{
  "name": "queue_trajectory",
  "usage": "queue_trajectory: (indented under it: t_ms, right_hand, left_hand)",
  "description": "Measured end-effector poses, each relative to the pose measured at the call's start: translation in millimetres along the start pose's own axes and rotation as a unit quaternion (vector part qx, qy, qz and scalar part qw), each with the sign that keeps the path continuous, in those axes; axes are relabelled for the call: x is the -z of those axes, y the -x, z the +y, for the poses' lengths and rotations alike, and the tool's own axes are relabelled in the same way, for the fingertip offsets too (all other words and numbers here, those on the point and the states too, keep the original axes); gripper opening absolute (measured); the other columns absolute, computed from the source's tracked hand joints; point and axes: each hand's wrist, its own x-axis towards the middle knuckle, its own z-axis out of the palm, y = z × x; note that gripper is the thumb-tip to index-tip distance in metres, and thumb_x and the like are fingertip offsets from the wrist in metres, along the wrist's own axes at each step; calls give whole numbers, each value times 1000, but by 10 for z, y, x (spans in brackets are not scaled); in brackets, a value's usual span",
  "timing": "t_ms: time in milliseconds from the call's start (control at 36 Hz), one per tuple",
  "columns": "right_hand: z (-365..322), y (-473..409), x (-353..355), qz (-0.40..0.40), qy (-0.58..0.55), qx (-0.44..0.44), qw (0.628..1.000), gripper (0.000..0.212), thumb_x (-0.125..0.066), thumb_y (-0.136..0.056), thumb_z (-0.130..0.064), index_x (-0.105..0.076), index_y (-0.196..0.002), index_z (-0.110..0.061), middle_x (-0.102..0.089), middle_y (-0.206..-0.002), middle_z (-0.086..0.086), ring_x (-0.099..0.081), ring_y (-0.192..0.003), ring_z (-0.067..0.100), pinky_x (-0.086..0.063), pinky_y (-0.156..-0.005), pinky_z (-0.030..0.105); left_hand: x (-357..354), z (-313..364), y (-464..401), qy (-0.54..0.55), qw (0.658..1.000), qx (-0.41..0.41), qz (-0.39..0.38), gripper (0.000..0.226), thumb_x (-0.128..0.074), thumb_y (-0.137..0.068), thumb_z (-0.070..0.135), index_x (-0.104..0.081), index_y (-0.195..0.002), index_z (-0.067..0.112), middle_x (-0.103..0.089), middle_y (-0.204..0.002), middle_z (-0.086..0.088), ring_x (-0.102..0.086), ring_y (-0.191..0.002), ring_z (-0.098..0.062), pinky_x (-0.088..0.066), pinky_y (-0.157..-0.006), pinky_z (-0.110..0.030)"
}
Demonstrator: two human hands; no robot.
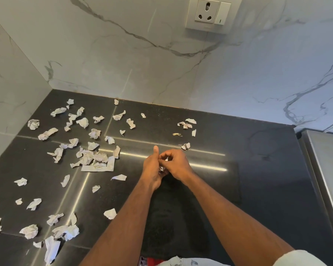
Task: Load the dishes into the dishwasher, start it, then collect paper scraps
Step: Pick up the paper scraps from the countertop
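- Scraps (pixel 96 160) litter the dark counter (pixel 258 150), thickest at left; scrap collecting looks under way.
- Left hand (pixel 152 169) cups gathered paper, thumb up; right hand (pixel 176 164) pinches a piece into it.
- Next, likely the near scrap (pixel 186 146) just beyond the hands.
- Walls close the back and left; open counter lies right.

no readable text anywhere; white wall socket plate (pixel 210 15) bears only a small dark vertical mark on its rocker switch (pixel 221 13) (crumpled white paper scraps (pixel 88 156) show illegible print).
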Motion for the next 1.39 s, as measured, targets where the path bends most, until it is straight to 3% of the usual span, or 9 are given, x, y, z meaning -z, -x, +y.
queue_trajectory:
  t_ms: [167, 250, 361, 444, 667, 861, 1111, 1278, 1389]
  right_hand:
    - [25, 36, 281, -71, -143, -65, 985, 16, -67, -93, -19, -78, -100, -9, -64, -75, -8, -49, -65, 1, -33, -51, 17]
    - [62, 2, 476, 23, -177, -78, 981, 13, -69, -92, -14, -78, -100, -10, -69, -69, -14, -51, -64, 3, -36, -50, 18]
    - [191, -164, 652, 180, 100, -43, 978, 16, -73, -88, -17, -77, -99, -27, -67, -93, -8, -62, -81, 3, -49, -70, 12]
    - [279, -234, 706, 150, 226, -9, 962, 28, -68, -90, -19, -72, -116, -28, -57, -111, -4, -56, -99, 9, -45, -91, 22]
    - [247, -270, 587, 65, 417, -11, 906, 15, -60, -95, -16, -75, -96, -17, -63, -97, 5, -64, -94, 27, -52, -75, 33]
    - [-50, -171, 500, 31, -135, -43, 989, 22, -85, -77, -14, -71, -94, -13, -74, -83, 5, -69, -73, 12, -50, -54, 23]
    - [-21, -199, 247, 24, 135, 40, 990, 12, -82, -80, -24, -79, -91, -23, -52, -91, -12, -54, -87, 3, -50, -76, 25]
    - [-90, -221, 443, -96, -151, -66, 982, 16, -63, -97, -21, -79, -101, -20, -73, -84, -2, -60, -72, 5, -40, -56, 22]
    - [-67, -378, 664, -3, -173, -90, 981, 15, -62, -98, -18, -77, -100, -19, -74, -92, 5, -66, -75, 14, -45, -56, 23]
  left_hand:
    - [-5, 10, -23, -9, 1000, -15, 15, 32, -49, -105, 37, -54, -96, 7, -55, -68, -8, -52, -49, -13, -33, -40, -22]
    - [39, 36, -80, -8, 999, -18, 27, 28, -55, -103, 31, -48, -84, 12, -42, -65, -4, -42, -46, -12, -25, -37, -19]
    - [51, 33, -131, -7, 999, -19, 26, 30, -57, -102, 30, -47, -79, 13, -41, -63, -4, -43, -46, -12, -24, -38, -19]
    - [21, 19, -138, -21, 999, -13, 22, 31, -58, -102, 32, -49, -80, 12, -44, -61, -3, -45, -48, -12, -27, -39, -22]
    - [-39, 53, -107, -22, 1000, 7, 18, 31, -57, -101, 36, -50, -84, 11, -45, -62, -4, -46, -51, -13, -30, -43, -23]
    - [-78, 78, -148, 6, 1000, 12, 17, 30, -53, -103, 36, -56, -91, 9, -52, -69, -6, -48, -56, -15, -36, -44, -25]
    - [-201, 135, -229, 57, 997, 51, -7, 46, -45, -105, 44, -60, -118, 2, -72, -109, -21, -75, -91, -31, -62, -72, -43]
    - [-261, 229, -342, 8, 999, -19, 27, 35, -49, -105, 34, -50, -83, 7, -49, -59, -9, -45, -40, -13, -31, -34, -19]
    - [-258, 309, -459, -5, 998, -34, 49, 34, -55, -103, 36, -50, -82, 9, -46, -60, -1, -41, -43, -10, -23, -32, -19]
